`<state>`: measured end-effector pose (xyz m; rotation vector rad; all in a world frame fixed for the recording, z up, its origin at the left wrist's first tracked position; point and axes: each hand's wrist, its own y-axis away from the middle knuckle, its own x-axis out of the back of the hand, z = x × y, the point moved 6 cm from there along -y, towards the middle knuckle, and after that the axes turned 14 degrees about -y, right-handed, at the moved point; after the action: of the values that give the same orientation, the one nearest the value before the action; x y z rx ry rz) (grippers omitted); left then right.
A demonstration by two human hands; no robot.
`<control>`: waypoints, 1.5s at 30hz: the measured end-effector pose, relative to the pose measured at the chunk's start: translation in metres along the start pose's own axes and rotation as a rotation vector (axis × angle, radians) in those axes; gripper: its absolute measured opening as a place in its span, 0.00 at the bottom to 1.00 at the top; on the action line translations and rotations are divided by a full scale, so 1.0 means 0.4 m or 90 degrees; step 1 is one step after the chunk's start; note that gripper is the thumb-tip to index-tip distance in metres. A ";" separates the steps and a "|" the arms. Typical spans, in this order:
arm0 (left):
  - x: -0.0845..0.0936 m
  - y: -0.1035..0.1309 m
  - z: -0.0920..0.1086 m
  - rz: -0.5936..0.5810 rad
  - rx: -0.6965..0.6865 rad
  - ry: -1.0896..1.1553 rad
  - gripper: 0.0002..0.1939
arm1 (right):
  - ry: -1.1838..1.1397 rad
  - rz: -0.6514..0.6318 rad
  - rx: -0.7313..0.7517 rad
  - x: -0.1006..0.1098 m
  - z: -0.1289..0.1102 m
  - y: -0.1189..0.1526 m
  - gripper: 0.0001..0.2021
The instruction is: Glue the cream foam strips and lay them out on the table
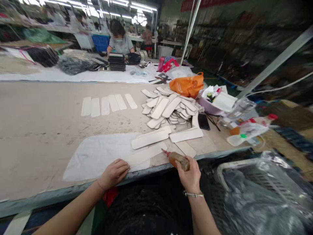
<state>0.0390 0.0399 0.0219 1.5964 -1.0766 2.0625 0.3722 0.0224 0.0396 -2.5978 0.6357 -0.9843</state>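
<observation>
My right hand [192, 174] is wrapped round a squeeze bottle [179, 160] of brownish liquid. Its red nozzle points left, with the tip at the right end of a flat off-white strip [146, 155]. At the strip's left end, by the table edge, my left hand [116, 172] has its fingers curled down onto it. The strip lies partly on a white sheet [95, 153]. Just beyond it are a thicker white padded piece [150, 138] and another padded piece [187, 134]. A bare flat piece [187, 148] lies near the bottle.
A heap of padded pieces [168, 106] lies beyond my hands, with a row of flat strips [105, 106] to its left. An orange bag [187, 85], a purple basin [210, 106] and a black phone [203, 121] are at the right. A plastic-lined crate [244, 189] stands lower right. Across the table, a person [121, 42] works.
</observation>
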 end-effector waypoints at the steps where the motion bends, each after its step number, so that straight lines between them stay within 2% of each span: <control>1: -0.002 0.000 -0.001 -0.002 0.002 0.000 0.07 | -0.008 0.012 0.020 0.001 -0.008 -0.001 0.18; 5: -0.007 -0.002 -0.003 -0.013 0.014 0.006 0.07 | -0.106 0.000 0.060 -0.019 -0.049 0.008 0.17; 10: -0.007 -0.006 0.001 -0.033 0.020 0.011 0.08 | -0.280 -0.130 0.048 -0.104 -0.138 0.047 0.18; 12: -0.005 -0.006 0.003 -0.035 0.019 0.010 0.09 | -0.298 -0.185 0.045 -0.133 -0.163 0.056 0.18; 14: -0.002 -0.006 0.004 -0.030 0.023 0.008 0.09 | -0.285 -0.205 0.032 -0.144 -0.161 0.056 0.17; 16: -0.001 -0.006 0.002 -0.024 0.030 0.004 0.08 | -0.252 -0.182 0.017 -0.132 -0.134 0.044 0.16; 21: -0.002 -0.005 0.001 0.002 0.013 0.000 0.09 | -0.142 -0.032 0.006 -0.048 -0.029 0.003 0.15; 25: -0.003 -0.005 -0.004 0.021 0.010 -0.002 0.09 | -0.122 0.040 -0.027 -0.009 0.013 -0.016 0.17; 35: -0.004 -0.008 -0.006 0.025 0.005 0.006 0.09 | -0.111 0.046 -0.036 -0.034 0.032 -0.046 0.18; 41: -0.005 -0.009 -0.006 0.017 0.004 0.009 0.09 | -0.096 0.078 -0.051 0.001 0.043 -0.028 0.17; 45: -0.012 -0.002 -0.011 0.008 0.012 0.011 0.09 | -0.089 0.065 -0.035 0.021 0.029 -0.010 0.17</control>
<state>0.0382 0.0445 0.0175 1.5823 -1.0673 2.0976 0.3871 0.0230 0.0374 -2.6242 0.7608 -0.7562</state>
